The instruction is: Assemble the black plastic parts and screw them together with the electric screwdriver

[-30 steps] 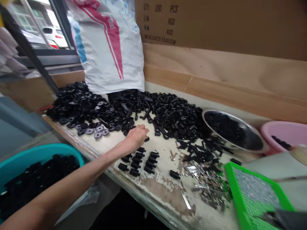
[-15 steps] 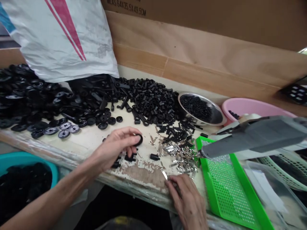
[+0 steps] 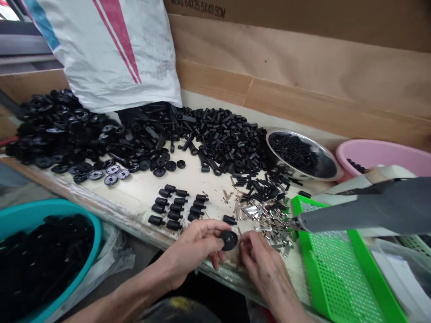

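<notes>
Head view: the left hand (image 3: 193,251) holds a black plastic disc (image 3: 229,240) just above the front edge of the surface (image 3: 134,197), its fingers (image 3: 212,237) curled around the disc. The right hand (image 3: 266,264) sits just beside it, with its fingers (image 3: 245,240) drawn together near the disc's rim; whether they pinch a small metal clip, I cannot tell. Loose metal clips (image 3: 266,220) lie just behind. A slackened grip could drop the disc over that edge, or a hurried pinch could scatter the clips.
</notes>
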Available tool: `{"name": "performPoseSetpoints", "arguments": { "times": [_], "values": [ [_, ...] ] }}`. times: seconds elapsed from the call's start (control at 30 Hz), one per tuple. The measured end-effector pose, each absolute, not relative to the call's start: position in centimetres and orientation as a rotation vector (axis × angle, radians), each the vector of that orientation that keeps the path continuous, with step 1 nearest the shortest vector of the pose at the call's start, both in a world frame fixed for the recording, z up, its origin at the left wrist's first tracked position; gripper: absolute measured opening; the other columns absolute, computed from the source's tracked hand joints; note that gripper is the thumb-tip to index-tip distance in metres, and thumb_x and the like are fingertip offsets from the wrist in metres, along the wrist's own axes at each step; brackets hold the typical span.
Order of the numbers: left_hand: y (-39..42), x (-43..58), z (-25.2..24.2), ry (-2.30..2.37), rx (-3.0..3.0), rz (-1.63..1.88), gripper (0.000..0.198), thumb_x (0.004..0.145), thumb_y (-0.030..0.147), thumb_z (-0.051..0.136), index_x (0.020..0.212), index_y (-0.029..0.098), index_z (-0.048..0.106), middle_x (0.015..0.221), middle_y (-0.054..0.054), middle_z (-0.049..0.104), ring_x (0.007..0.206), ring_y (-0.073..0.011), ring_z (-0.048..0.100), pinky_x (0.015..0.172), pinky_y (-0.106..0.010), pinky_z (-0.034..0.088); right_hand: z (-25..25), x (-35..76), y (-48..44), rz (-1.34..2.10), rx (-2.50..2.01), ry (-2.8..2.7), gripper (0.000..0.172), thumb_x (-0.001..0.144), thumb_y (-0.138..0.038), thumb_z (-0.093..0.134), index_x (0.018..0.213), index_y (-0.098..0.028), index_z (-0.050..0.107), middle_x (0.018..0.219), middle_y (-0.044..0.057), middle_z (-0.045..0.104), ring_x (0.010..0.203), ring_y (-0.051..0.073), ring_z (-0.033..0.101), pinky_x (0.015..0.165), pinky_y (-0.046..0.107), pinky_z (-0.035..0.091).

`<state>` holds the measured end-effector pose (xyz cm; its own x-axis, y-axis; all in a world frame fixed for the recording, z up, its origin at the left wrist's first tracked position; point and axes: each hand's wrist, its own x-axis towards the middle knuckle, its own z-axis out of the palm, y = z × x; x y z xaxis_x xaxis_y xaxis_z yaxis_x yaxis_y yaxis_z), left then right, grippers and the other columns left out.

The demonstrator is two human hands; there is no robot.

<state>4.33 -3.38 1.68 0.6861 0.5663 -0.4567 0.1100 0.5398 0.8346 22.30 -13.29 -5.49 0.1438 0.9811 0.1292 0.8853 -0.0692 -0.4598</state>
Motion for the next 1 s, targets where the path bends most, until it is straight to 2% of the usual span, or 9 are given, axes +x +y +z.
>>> {"name": "performPoseSetpoints", "arguments": {
  "times": [0.1,0.3,0.4,0.47,0.57,0.73,0.87,1.0],
  "values": [
    [-3.6,4.5,1.3,0.774,1.018,0.297,0.030,0.076,0.022,0.057,0.103,0.012,0.065,0.069,-0.001,0.060,0.058,-0.0107,0.052,0.054,-0.023,0.043,-5.5,22.4,-13.4,0.374,-1.978,-1.794,0.017,0.083,-0.014,0.048,0.095,-0.023,0.055,0.080,0.001,0.060,0.058,0.015,0.060,0.052,0.025,0.046],
    [-3.6,4.5,0.5,0.797,1.027,0.295,0.028,0.076,0.022,0.059,0.101,0.012,0.065,0.067,0.000,0.059,0.056,-0.0098,0.051,0.052,-0.022,0.042,-4.7,22.1,-13.8,0.454,-1.955,-1.749,0.012,0.084,-0.012,0.046,0.084,-0.022,0.053,0.079,0.001,0.057,0.061,0.014,0.060,0.059,0.026,0.050],
    [-3.8,4.5,0.3,0.815,1.023,0.291,0.028,0.077,0.022,0.058,0.102,0.011,0.064,0.063,0.001,0.058,0.053,-0.0092,0.050,0.051,-0.022,0.042,-3.7,21.9,-14.4,0.448,-1.945,-1.657,0.016,0.088,-0.013,0.044,0.097,-0.020,0.055,0.080,0.002,0.060,0.065,0.015,0.062,0.060,0.026,0.052],
    [-3.9,4.6,0.2,0.826,1.020,0.280,0.028,0.077,0.022,0.058,0.101,0.010,0.064,0.059,0.002,0.056,0.051,-0.0091,0.049,0.050,-0.022,0.042,-2.5,21.5,-14.7,0.488,-1.858,-1.473,0.021,0.090,-0.016,0.048,0.108,-0.021,0.057,0.088,0.004,0.061,0.065,0.013,0.063,0.057,0.024,0.053],
    [-4.2,5.0,0.1,0.787,1.005,0.263,0.028,0.076,0.023,0.059,0.098,0.008,0.064,0.058,0.001,0.056,0.050,-0.0096,0.049,0.047,-0.022,0.043,-1.0,20.5,-14.9,0.546,-1.614,-1.224,0.021,0.088,-0.016,0.057,0.106,-0.025,0.062,0.097,0.002,0.059,0.062,0.009,0.063,0.055,0.020,0.055],
    [-4.3,5.6,0.8,0.771,0.955,0.236,0.034,0.073,0.022,0.061,0.104,0.007,0.062,0.056,0.001,0.058,0.047,-0.0098,0.051,0.043,-0.020,0.043,-1.3,19.2,-14.9,0.441,-1.489,-1.192,0.024,0.086,-0.008,0.059,0.101,-0.026,0.065,0.097,0.001,0.060,0.066,0.007,0.067,0.060,0.017,0.057],
    [-4.2,5.7,1.3,0.769,0.941,0.207,0.031,0.072,0.022,0.061,0.099,0.006,0.063,0.051,0.001,0.058,0.042,-0.0087,0.049,0.041,-0.019,0.041,-2.3,19.1,-15.1,0.390,-1.461,-1.148,0.026,0.085,-0.005,0.059,0.102,-0.025,0.064,0.100,0.001,0.061,0.066,0.006,0.067,0.059,0.016,0.057],
    [-4.2,5.5,1.1,0.723,0.899,0.199,0.027,0.072,0.022,0.062,0.094,0.007,0.066,0.050,0.000,0.058,0.040,-0.0082,0.049,0.041,-0.018,0.041,-2.4,19.3,-15.3,0.250,-1.457,-1.261,0.026,0.083,-0.003,0.060,0.101,-0.022,0.064,0.096,0.001,0.065,0.083,0.009,0.065,0.073,0.017,0.055]
  ]
}}
